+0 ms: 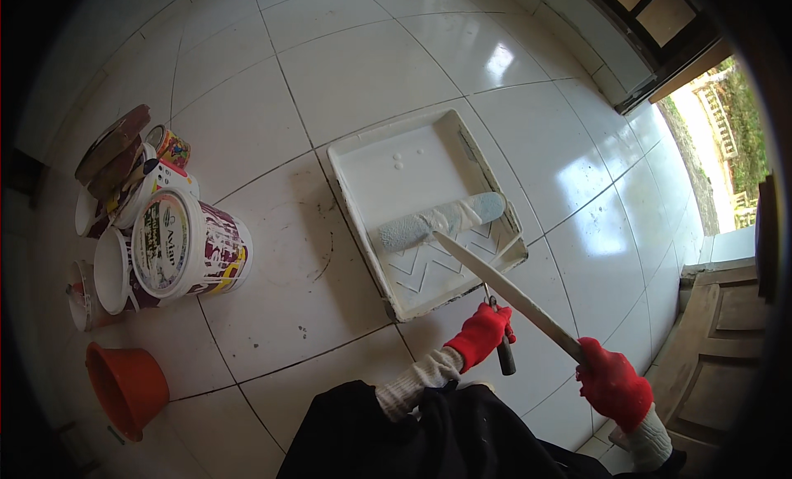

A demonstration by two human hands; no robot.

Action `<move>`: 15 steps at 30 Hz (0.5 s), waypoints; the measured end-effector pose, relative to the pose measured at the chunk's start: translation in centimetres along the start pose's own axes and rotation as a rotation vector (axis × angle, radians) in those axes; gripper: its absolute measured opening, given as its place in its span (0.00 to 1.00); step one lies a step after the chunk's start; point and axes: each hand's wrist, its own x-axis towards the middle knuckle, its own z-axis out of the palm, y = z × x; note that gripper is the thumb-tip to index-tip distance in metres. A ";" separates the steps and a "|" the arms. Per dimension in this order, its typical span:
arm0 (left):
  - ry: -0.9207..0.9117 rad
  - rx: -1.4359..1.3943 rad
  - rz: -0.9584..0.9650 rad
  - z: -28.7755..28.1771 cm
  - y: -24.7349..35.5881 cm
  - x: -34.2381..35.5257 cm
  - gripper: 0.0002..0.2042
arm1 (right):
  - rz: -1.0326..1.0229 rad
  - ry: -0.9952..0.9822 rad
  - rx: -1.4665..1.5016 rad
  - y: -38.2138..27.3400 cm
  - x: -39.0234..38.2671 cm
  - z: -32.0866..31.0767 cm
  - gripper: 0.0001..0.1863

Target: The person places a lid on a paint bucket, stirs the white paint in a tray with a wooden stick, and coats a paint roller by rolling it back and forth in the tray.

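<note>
In front of me a white paint tray [359,268] holds white paint [404,169] at its far end and has zigzag ridges at its near end. Across it lies a paint roller [466,212], its sleeve part white, part pale blue. My left hand [480,337], in a red glove, is closed on the roller's dark handle [506,357] just past the tray's near edge. A long flat stick [516,296], pale with paint, is gripped at its near end by my red-gloved right hand [615,384]. The stick's far end rests against the roller sleeve.
At left stand several paint buckets, the nearest a large white and maroon one [227,252], with a small colourful can [169,146] behind. An orange bucket [128,388] lies tilted close by. Wooden door panels [718,347] and an open doorway [709,149] are at right. Dried spots mark the tiles.
</note>
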 end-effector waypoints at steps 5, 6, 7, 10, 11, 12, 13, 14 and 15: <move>0.041 0.093 -0.001 0.1 0.1 -0.1 0.12 | -0.010 0.092 0.263 -0.5 1.9 0.7 0.23; 0.039 0.083 0.012 -0.2 0.0 0.0 0.12 | -0.023 0.081 0.387 -0.7 3.6 1.4 0.25; 0.034 0.082 0.011 -0.4 0.0 0.1 0.12 | -0.040 0.094 0.342 -0.9 5.2 2.4 0.28; -0.033 0.136 0.002 -0.9 -0.2 0.2 0.14 | -0.071 0.151 0.197 -3.5 9.5 4.2 0.33; 0.019 0.351 0.068 -1.1 -0.8 0.6 0.16 | -0.082 0.189 0.095 -4.4 10.7 4.7 0.34; 0.072 0.566 0.132 -1.6 -1.5 1.1 0.18 | -0.090 0.182 0.095 -4.8 11.7 5.3 0.34; -0.053 0.491 0.145 -2.7 -2.2 2.0 0.22 | -0.129 0.180 0.129 -5.2 12.7 6.1 0.35; -0.058 0.490 0.146 -2.8 -2.7 2.2 0.22 | -0.152 0.188 0.162 -5.2 13.4 6.6 0.35; -0.149 0.597 0.435 -2.8 -3.3 2.3 0.22 | -0.149 0.189 0.158 -5.4 14.1 7.0 0.35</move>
